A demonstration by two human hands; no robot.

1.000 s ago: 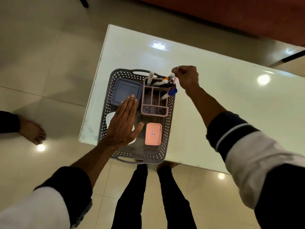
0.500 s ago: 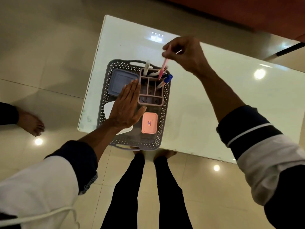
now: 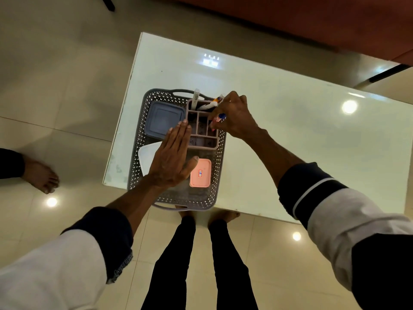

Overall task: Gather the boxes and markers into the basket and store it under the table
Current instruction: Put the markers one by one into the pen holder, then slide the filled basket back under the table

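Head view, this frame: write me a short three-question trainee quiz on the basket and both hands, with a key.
1. True or false: the grey basket stands on the floor under the table.
2. Which hand has its grip on a marker over the pink divided organizer?
A. left hand
B. right hand
C. neither
3. Fill in: the small box nearest the basket's near handle, beside the left thumb, has a ____ lid.

Key
1. False; it stands on the white table, at its near edge.
2. B; the left hand lies flat with straight fingers.
3. Pink, the pink-lidded box.
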